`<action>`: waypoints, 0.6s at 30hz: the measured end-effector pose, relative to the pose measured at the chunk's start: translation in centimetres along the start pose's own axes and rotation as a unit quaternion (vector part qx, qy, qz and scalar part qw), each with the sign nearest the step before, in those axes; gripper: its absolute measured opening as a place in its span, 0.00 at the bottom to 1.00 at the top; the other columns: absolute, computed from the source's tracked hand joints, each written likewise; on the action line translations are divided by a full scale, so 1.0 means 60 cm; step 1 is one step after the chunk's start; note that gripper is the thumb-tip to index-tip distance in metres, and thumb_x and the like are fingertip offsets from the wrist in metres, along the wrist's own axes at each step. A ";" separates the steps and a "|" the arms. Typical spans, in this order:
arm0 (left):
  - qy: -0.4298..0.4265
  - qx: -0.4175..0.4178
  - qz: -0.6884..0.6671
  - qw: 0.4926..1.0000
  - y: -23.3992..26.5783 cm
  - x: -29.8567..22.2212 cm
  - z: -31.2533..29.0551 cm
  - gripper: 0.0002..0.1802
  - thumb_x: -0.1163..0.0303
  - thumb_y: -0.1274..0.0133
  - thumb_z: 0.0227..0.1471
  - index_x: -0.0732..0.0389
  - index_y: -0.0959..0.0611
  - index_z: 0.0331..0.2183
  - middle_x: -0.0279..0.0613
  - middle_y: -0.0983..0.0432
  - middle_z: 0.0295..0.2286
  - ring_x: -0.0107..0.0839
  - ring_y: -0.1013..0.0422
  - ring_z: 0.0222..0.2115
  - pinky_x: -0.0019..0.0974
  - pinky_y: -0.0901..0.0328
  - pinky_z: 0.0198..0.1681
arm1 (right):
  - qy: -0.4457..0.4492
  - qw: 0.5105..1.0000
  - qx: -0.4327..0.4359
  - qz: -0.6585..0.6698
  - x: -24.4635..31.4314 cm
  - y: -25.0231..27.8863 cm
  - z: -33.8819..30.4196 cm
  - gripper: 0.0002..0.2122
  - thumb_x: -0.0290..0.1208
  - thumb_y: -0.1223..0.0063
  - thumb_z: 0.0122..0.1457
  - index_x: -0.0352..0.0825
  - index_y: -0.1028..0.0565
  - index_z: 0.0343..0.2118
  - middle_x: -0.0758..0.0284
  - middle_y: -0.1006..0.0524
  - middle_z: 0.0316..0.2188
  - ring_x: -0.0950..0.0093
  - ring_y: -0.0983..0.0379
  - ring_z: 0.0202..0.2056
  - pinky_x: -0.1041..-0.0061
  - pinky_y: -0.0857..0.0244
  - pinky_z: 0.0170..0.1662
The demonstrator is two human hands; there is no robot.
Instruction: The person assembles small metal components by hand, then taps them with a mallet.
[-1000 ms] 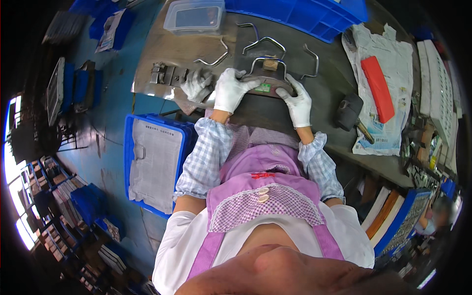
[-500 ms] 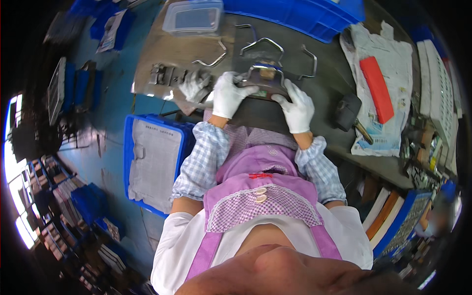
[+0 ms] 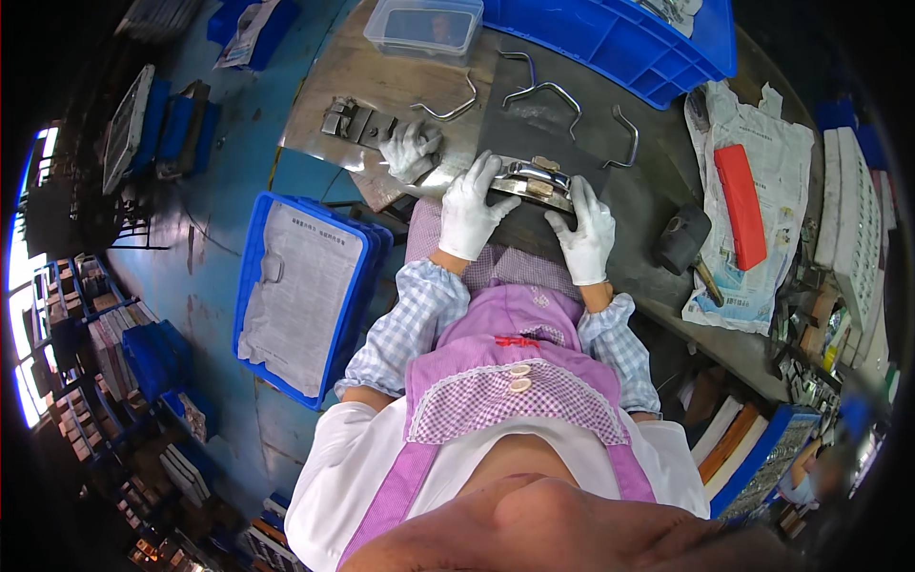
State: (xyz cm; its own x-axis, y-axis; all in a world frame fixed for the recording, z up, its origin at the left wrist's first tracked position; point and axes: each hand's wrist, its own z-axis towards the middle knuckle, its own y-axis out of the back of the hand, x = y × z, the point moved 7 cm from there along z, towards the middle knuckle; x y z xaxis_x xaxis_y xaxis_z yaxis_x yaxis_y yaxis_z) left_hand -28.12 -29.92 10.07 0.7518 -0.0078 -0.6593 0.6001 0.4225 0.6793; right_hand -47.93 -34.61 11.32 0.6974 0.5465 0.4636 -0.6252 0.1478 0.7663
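Note:
My left hand (image 3: 472, 208) and my right hand (image 3: 588, 229), both in white gloves, grip the two ends of a shiny curved metal handle (image 3: 536, 179) with tan pads on it. The piece lies on a dark mat (image 3: 534, 114) at the near edge of the workbench. Several bent metal rods lie just beyond it, one of them (image 3: 543, 92) in the middle of the mat. A spare crumpled white glove (image 3: 412, 150) rests to the left of my left hand.
A clear plastic box (image 3: 424, 26) and a large blue crate (image 3: 610, 38) stand at the back. A black mallet (image 3: 684, 238) and a red block (image 3: 740, 205) lie on newspaper at the right. A blue crate lined with paper (image 3: 300, 296) sits on the floor at my left.
Both hands have stayed on the metal handle and shifted it slightly. The view has tilted a little, so the bench sits higher in the picture.

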 end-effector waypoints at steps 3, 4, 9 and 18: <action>0.003 0.001 -0.006 1.000 0.003 0.002 -0.003 0.42 0.63 0.29 0.40 0.63 0.27 0.56 0.50 0.26 0.54 0.51 0.28 0.50 0.46 0.32 0.53 | -0.011 0.998 0.004 0.065 -0.039 -0.003 -0.009 0.27 0.38 0.30 0.50 0.35 0.22 0.53 0.62 0.23 0.53 0.60 0.24 0.42 0.62 0.31 0.46; 0.006 0.016 -0.005 1.000 0.002 0.003 -0.002 0.42 0.62 0.29 0.40 0.64 0.27 0.56 0.49 0.27 0.54 0.50 0.28 0.48 0.46 0.31 0.52 | -0.025 0.992 0.005 0.123 -0.052 -0.005 -0.006 0.25 0.38 0.31 0.51 0.35 0.22 0.52 0.62 0.23 0.53 0.60 0.24 0.42 0.62 0.31 0.47; 0.099 -0.088 -0.098 0.986 0.065 -0.001 -0.029 0.17 0.64 0.37 0.55 0.65 0.16 0.43 0.47 0.18 0.32 0.39 0.22 0.31 0.38 0.29 0.37 | -0.149 0.949 0.031 0.276 0.008 0.019 0.042 0.20 0.21 0.37 0.52 0.32 0.21 0.50 0.67 0.23 0.34 0.78 0.32 0.27 0.78 0.34 0.32; 0.377 0.190 -0.430 0.798 -0.017 -0.063 -0.092 0.19 0.57 0.49 0.66 0.65 0.18 0.42 0.43 0.16 0.29 0.28 0.24 0.20 0.32 0.31 0.26 | 0.227 0.955 0.157 0.109 0.070 0.126 -0.043 0.20 0.20 0.46 0.41 0.44 0.17 0.39 0.68 0.19 0.39 0.63 0.23 0.37 0.66 0.31 0.40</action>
State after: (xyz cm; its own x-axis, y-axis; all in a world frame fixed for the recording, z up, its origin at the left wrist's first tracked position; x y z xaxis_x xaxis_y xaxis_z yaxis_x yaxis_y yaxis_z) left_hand -33.10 -25.29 10.11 -0.2748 0.4607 -0.8439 0.9529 0.2475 -0.1752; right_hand -50.65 -29.06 17.92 0.2934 0.8478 0.4417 -0.5526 -0.2267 0.8021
